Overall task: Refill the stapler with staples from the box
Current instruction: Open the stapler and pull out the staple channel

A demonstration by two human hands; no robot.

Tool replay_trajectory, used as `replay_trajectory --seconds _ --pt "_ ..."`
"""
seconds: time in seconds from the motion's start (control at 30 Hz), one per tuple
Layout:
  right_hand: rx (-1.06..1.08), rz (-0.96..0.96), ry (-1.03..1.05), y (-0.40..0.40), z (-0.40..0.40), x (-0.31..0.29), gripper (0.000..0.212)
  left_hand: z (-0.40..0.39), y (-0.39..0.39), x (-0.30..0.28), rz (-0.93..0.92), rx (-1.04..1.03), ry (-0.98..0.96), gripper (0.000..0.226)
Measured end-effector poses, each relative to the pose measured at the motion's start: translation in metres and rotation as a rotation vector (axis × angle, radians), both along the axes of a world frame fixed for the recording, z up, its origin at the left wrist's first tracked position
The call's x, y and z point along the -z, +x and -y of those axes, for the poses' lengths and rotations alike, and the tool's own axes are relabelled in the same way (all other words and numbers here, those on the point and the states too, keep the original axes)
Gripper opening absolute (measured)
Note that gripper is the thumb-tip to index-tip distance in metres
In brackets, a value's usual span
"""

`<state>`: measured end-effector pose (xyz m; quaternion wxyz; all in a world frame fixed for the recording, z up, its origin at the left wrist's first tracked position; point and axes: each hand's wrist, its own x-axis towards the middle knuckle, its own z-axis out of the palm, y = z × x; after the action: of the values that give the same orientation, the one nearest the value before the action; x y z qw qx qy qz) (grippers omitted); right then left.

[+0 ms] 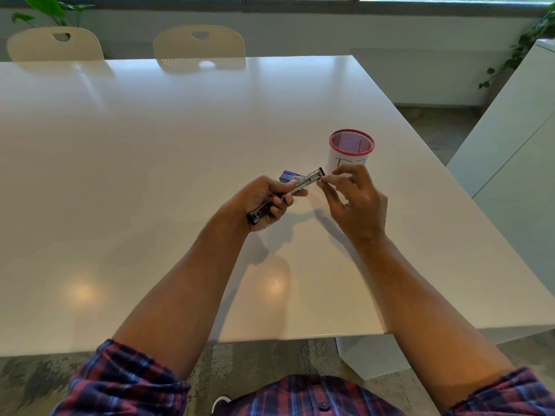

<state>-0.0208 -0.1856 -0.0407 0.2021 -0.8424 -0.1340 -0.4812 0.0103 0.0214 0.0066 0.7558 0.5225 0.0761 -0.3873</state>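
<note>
My left hand [264, 199] grips a slim black and metal stapler [303, 183] above the table, its far end tilted up to the right. My right hand [354, 199] is beside that far end, thumb and forefinger pinched at the stapler's tip; whether they hold a strip of staples I cannot tell. A small blue staple box [290, 175] lies on the white table [150, 175] just behind the stapler, partly hidden by it.
A pink mesh pen cup [351, 150] with a white paper label stands right behind my right hand. Two cream chairs [198, 43] stand at the table's far edge. A white cabinet [510, 151] stands to the right beyond the table.
</note>
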Motion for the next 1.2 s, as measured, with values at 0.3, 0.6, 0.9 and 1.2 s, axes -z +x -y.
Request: replay_trajectory --seconds 0.3,0.6,0.9,1.2 --pt "0.032 -0.010 -0.194 0.000 -0.003 -0.003 0.014 -0.002 0.000 0.001 0.073 0.037 0.084 0.029" --pt "-0.333 -0.194 0.046 0.002 0.000 0.007 0.017 -0.003 -0.006 -0.006 0.640 0.041 0.508 0.016" --pt "-0.427 -0.421 0.020 -0.002 0.015 0.006 0.030 0.002 -0.011 -0.006 1.293 0.257 0.918 0.026" --pt "-0.414 -0.484 0.171 -0.001 0.022 0.004 0.019 0.012 -0.015 -0.010 1.415 0.329 0.965 0.027"
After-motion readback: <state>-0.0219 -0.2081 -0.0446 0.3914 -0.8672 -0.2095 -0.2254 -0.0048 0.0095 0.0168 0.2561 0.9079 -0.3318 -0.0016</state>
